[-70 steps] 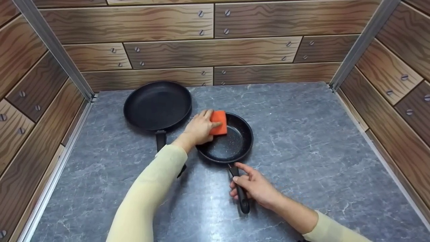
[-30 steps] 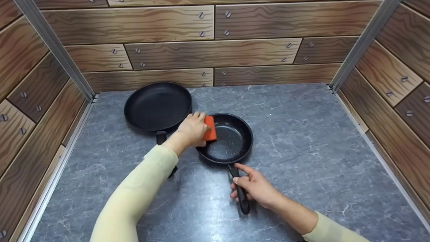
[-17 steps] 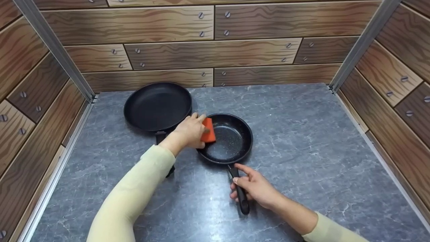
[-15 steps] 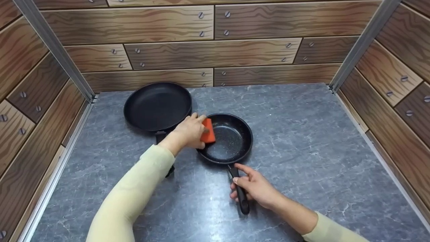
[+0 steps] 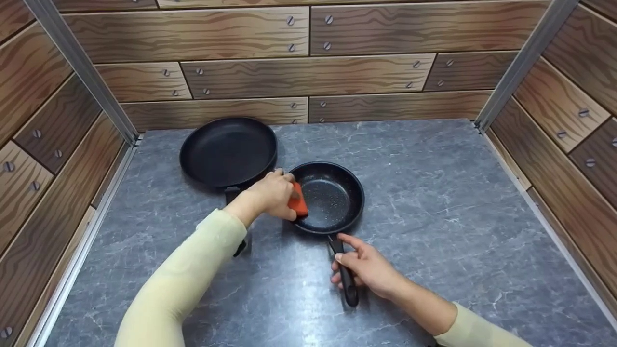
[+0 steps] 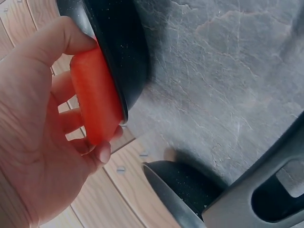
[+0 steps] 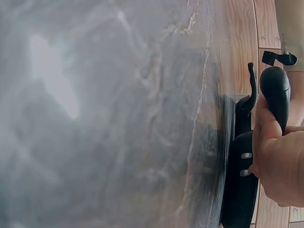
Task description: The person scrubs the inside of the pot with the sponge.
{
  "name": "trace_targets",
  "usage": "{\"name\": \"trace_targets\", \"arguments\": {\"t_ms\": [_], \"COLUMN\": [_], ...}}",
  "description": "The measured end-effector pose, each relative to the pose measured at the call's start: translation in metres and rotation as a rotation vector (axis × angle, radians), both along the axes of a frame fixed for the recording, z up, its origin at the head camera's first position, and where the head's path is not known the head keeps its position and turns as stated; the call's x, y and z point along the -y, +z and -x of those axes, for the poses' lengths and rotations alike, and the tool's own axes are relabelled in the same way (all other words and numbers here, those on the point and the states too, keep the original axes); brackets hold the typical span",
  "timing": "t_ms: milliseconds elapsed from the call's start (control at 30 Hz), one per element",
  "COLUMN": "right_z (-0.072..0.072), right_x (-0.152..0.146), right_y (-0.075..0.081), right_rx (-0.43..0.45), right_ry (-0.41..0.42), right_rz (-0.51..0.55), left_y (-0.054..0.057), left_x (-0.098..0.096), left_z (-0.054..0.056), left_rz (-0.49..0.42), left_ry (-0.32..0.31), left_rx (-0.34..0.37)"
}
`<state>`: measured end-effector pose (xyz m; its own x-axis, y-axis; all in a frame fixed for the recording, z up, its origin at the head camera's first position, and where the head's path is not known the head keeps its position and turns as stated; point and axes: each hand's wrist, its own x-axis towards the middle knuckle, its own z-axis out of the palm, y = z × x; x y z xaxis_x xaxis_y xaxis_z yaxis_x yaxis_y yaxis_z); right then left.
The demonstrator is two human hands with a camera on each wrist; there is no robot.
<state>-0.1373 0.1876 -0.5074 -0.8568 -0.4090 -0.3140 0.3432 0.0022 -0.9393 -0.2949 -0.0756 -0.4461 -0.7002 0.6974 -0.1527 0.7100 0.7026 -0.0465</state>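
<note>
In the head view my left hand (image 5: 274, 193) holds an orange sponge (image 5: 300, 201) at the left inner side of a small black speckled frying pan (image 5: 332, 200). The left wrist view shows the sponge (image 6: 97, 95) between thumb and fingers, lying against the pan's rim. My right hand (image 5: 371, 267) grips the pan's black handle (image 5: 349, 286), its index finger stretched toward the pan's base. From the right wrist the handle's rounded end (image 7: 275, 92) pokes out past the right hand (image 7: 280, 161).
A larger black frying pan (image 5: 229, 152) lies at the back left, its handle (image 5: 232, 193) partly hidden under my left arm. Both pans are on a grey marbled table (image 5: 434, 193). Wood-patterned walls (image 5: 241, 77) enclose the back and sides.
My left hand has moved the sponge left and then toward me along the pan's inner left side. The right hand keeps its grip, and both pans stay in place.
</note>
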Motion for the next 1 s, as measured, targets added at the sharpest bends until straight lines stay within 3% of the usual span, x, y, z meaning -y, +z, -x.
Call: {"name": "trace_targets", "arguments": {"t_ms": [400, 633, 1000], "right_z": [0.000, 0.001, 0.001], "right_x": [-0.001, 0.000, -0.001], "right_y": [-0.002, -0.002, 0.000], "right_rx": [0.006, 0.009, -0.002], "right_ry": [0.001, -0.002, 0.012], "right_rz": [0.008, 0.003, 0.015], "left_y": [0.000, -0.001, -0.001], "left_x": [0.000, 0.003, 0.012], "left_z": [-0.007, -0.008, -0.013], "left_rz": [-0.063, -0.111, -0.246], "left_ry": [-0.020, -0.076, -0.093], "left_rx": [0.076, 0.096, 0.214]}}
